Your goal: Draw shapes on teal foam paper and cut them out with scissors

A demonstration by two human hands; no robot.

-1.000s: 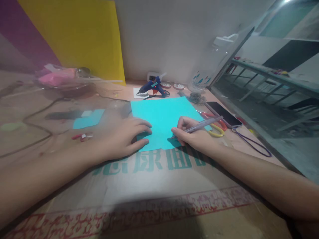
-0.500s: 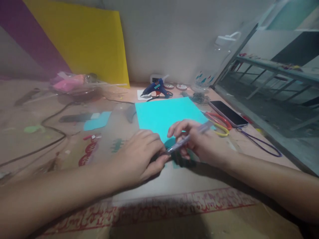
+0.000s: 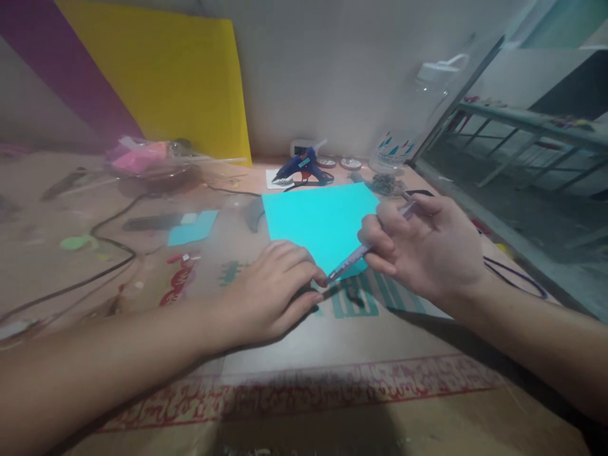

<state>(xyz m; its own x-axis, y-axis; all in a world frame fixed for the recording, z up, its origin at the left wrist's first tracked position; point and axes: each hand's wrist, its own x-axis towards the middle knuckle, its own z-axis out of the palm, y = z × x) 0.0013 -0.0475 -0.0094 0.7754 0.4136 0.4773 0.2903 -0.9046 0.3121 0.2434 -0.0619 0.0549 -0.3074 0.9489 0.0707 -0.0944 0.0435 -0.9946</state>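
Note:
A slim greyish-purple pen (image 3: 350,261) slants down to the left in my right hand (image 3: 422,244), whose fingers are closed around its upper part. The pen's lower end reaches the fingertips of my left hand (image 3: 280,285); whether it touches them I cannot tell. My left hand rests palm down by the near left edge of a bright turquoise paper sheet (image 3: 318,218), thumb and index finger slightly apart. Part of the sheet lies behind my hands. Under it is the table covering (image 3: 266,354), printed with green and red patterns.
Behind the sheet lie a blue glue gun (image 3: 304,166) and a clear bottle (image 3: 418,114). A smaller blue paper piece (image 3: 197,227) and a dark cable (image 3: 118,248) are on the left. A purple strap loop (image 3: 517,272) shows beyond my right wrist.
My right hand has moved up and right, turning its palm side toward me, with the pen still in it. My left hand's thumb and index finger have parted slightly. The view has shifted a little.

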